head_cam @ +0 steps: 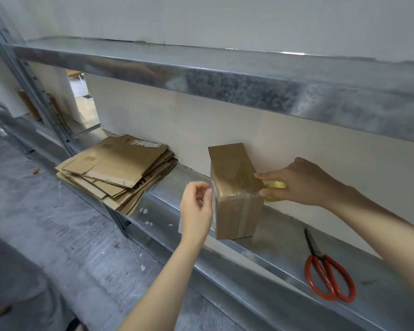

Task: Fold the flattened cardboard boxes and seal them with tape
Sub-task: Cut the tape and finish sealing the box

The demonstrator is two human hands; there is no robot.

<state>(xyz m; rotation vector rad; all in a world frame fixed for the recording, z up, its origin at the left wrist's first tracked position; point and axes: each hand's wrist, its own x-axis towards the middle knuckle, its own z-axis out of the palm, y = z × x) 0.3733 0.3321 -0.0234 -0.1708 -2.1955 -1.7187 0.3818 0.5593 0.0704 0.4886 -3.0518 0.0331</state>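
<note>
taping a box (237,211) on the shelf (285,249)
fingers of the right hand (304,182) grip the tape roll (275,185) beside the box; left hand (196,209) fingers curl at its other edge, hold unclear

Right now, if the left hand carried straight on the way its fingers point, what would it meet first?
The cardboard box: the left hand points at its taped left edge, so close that contact is unclear. The right hand holds the tape roll on the box's other side.
</note>
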